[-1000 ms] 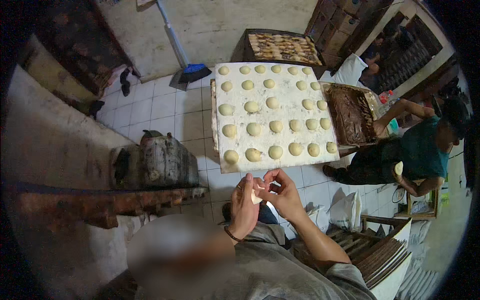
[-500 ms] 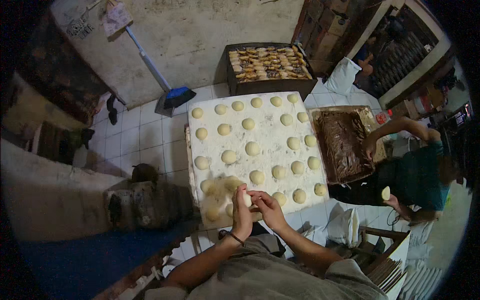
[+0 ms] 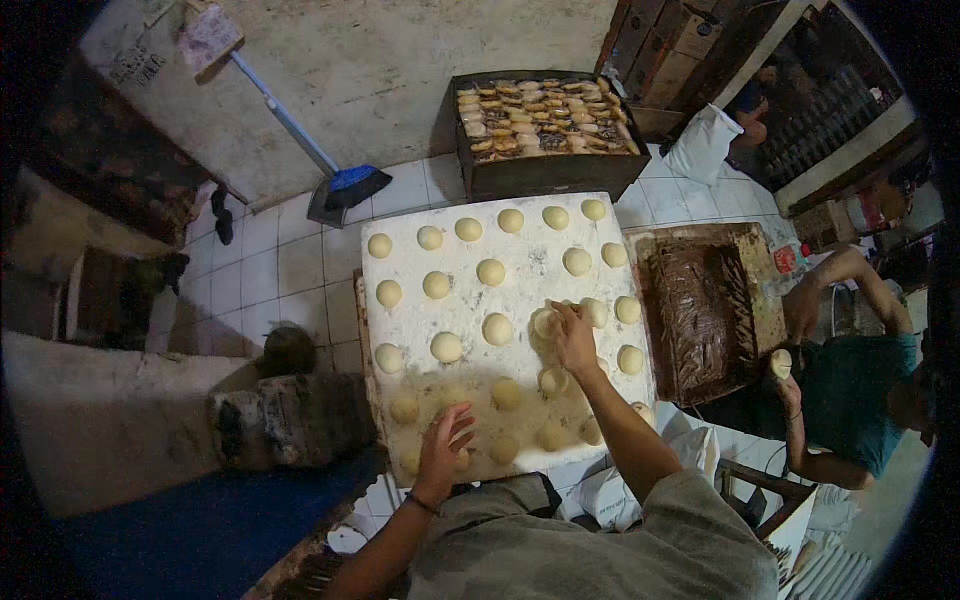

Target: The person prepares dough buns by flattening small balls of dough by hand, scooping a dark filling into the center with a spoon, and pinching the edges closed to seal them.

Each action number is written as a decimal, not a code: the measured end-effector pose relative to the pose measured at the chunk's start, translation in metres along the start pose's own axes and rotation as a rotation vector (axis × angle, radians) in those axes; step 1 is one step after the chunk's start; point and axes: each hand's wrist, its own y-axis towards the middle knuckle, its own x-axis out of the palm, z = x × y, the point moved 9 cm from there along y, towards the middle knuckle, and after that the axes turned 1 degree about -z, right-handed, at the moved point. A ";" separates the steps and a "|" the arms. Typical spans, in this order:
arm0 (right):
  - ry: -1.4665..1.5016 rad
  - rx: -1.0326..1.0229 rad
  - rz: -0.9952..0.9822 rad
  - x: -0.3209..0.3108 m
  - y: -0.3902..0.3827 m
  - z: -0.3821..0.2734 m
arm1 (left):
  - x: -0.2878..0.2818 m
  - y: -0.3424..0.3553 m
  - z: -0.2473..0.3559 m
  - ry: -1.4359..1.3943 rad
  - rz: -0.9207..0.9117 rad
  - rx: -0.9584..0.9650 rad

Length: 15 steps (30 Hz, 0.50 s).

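Note:
Rows of pale round dough balls [image 3: 497,329] sit on a white floured board [image 3: 530,262] in front of me. My right hand [image 3: 575,342] reaches over the right half of the board, its fingers bent on a dough ball [image 3: 543,324] in the third row from the back. That ball rests on the board, partly hidden by the fingertips. Above the near left part of the board hovers my left hand [image 3: 443,452], open, its fingers apart and nothing in it. Shadow covers the balls around it.
Right of the board lies a tray of brown paste [image 3: 700,310]. A co-worker in a teal shirt [image 3: 850,400] stands beside it, holding a pale dough piece [image 3: 781,364]. Behind the board is a dark box of filled pastries [image 3: 545,185]. A blue broom [image 3: 355,188] leans at the wall.
My hands, together around a dough ball before, have parted. The right went forward and right to a formerly bare spot in the third row; the left moved left and opened. The view shifted slightly.

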 end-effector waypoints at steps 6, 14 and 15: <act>-0.152 -0.318 0.205 0.036 0.011 0.008 | -0.079 -0.026 -0.082 -0.184 0.220 -0.124; -0.254 -0.323 0.057 0.037 0.013 -0.048 | -0.071 -0.055 -0.031 -0.388 0.390 -0.180; -0.249 -0.332 0.021 0.031 0.016 -0.074 | -0.071 -0.058 -0.025 -0.391 0.388 -0.160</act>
